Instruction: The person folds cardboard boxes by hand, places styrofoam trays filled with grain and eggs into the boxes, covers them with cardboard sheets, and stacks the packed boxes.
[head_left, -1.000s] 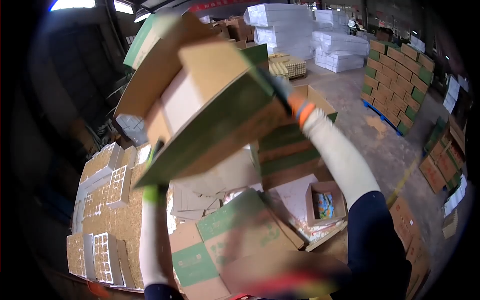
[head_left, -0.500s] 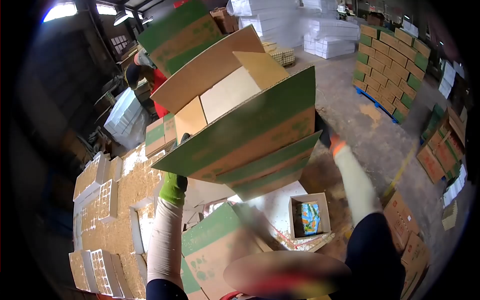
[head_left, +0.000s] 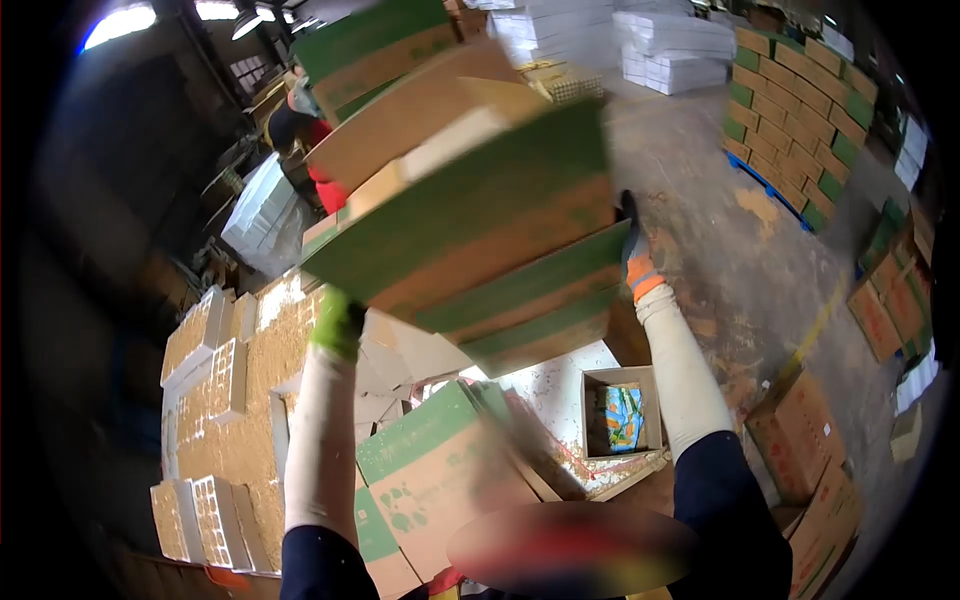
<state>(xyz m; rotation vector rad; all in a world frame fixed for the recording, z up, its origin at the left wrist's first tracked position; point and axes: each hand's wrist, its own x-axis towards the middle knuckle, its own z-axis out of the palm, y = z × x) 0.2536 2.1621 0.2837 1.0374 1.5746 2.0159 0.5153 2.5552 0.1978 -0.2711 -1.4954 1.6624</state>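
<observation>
I hold an open cardboard box (head_left: 480, 255), green and brown, up in front of me between both hands. Its flaps stand out and it is tilted, with part of the pale inside showing. My left hand (head_left: 340, 322), in a green and dark glove, grips the box's lower left, the fingers mostly hidden by a flap. At the right side, my right hand (head_left: 636, 250), in a dark and orange glove, presses on the box. Below are another green and brown box (head_left: 440, 460) and a small open box (head_left: 590, 430) containing blue printed packets (head_left: 624, 418).
White trays (head_left: 228, 380) filled with brown granular material lie at left. A person in red (head_left: 325, 185) is behind them. Stacked cartons stand on a blue pallet (head_left: 765, 190) at right. More cartons (head_left: 795, 430) sit at lower right, and white bundles (head_left: 670, 50) stand at the back.
The held box has tipped so that less of its inside shows. My right hand has shifted left and slightly up with it; my left hand has risen a little.
</observation>
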